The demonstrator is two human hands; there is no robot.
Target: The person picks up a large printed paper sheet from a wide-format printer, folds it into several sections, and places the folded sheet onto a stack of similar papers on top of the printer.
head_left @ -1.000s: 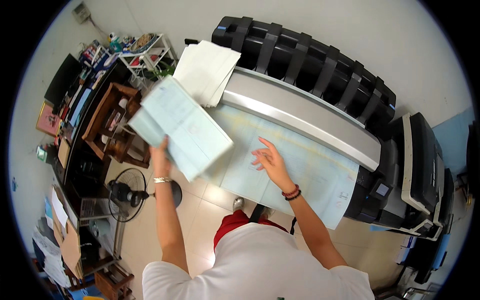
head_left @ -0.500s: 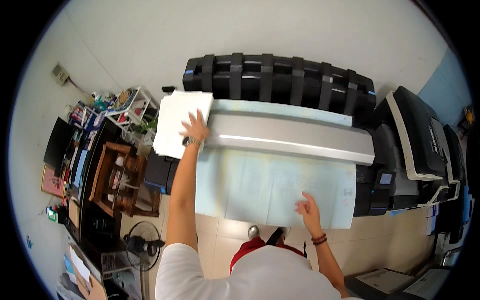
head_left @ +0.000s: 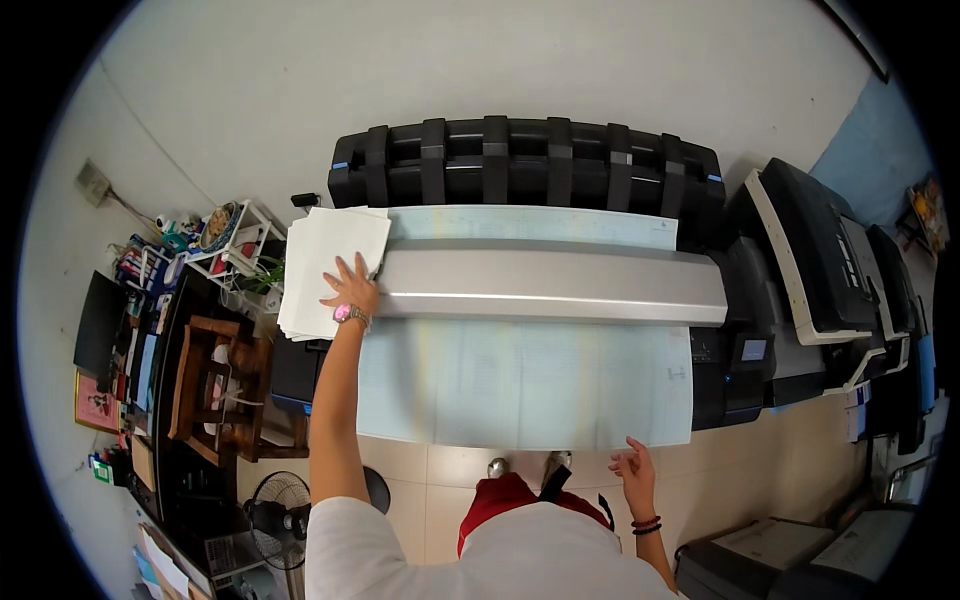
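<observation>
My left hand (head_left: 350, 288) lies with spread fingers on the right part of a stack of white paper (head_left: 318, 262). That stack rests on the left end of a wide-format printer with a long silver cover (head_left: 540, 278). A large pale blue printed sheet (head_left: 520, 385) passes beneath the cover; it shows behind it and hangs over the front. My right hand (head_left: 634, 474) is in the air just off the sheet's front edge, near its right corner. Its fingers are loosely bent and apart, with nothing in them.
Behind the silver cover is a black unit with several straps (head_left: 525, 165). A small screen (head_left: 753, 350) and a black-and-cream office machine (head_left: 825, 250) stand at the right. To the left are a wooden chair (head_left: 210, 390), a fan (head_left: 278, 520) and a cluttered dark desk (head_left: 190, 300).
My right hand has drawn back from over the sheet to beyond its front edge. My left hand stays on the paper stack. The whole view has shifted slightly.
</observation>
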